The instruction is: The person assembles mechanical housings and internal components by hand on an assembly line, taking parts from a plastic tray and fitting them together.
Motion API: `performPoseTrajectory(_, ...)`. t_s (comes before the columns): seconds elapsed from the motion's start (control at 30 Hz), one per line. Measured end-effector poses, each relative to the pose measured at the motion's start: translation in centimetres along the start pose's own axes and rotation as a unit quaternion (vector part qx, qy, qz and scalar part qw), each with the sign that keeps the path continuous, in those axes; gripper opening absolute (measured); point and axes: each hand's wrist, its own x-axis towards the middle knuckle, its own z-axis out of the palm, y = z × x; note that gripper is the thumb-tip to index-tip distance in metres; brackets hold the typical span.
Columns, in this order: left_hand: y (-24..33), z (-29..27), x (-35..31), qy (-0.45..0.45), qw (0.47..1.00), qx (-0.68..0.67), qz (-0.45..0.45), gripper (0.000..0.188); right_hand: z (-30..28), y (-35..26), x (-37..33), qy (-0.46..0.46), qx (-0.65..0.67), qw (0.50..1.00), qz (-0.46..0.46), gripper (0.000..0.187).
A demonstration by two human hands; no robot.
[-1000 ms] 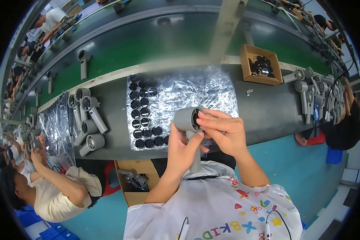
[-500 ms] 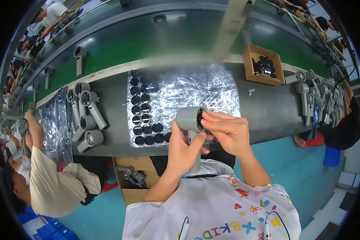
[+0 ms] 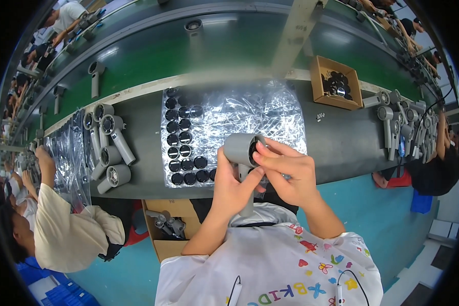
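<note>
A grey handheld fan is held up in front of me, its round head turned to the right and its handle downward. My left hand is wrapped round the handle just below the head. The bent fingers of my right hand press at the dark open face of the head, and they hide most of it. Behind the fan, several round black caps lie in rows on a clear plastic sheet, along its left side and near edge.
Grey fans lie in groups at left and right. A cardboard box of black parts stands at back right; another box with fans sits below the table. Beyond runs a green conveyor. A co-worker sits at left.
The fans on the conveyor have shifted left. My right fingers have moved slightly at the fan's face, with the thumb closer to it. My left hand keeps its grip.
</note>
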Motion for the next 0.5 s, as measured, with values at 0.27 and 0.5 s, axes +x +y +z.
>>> performPoseTrajectory(0.27,-1.3,-1.4,-0.1,-0.076,0.995,-0.068,-0.003,0.061,-0.6,0.9,-1.4,0.051,0.204,0.976,0.054,0.054)
performPoseTrajectory(0.5,-1.0,-1.3,-0.5,-0.102,0.987,-0.123,0.032,0.071,0.0,0.2,-0.6,-0.042,0.329,0.921,0.205,0.069)
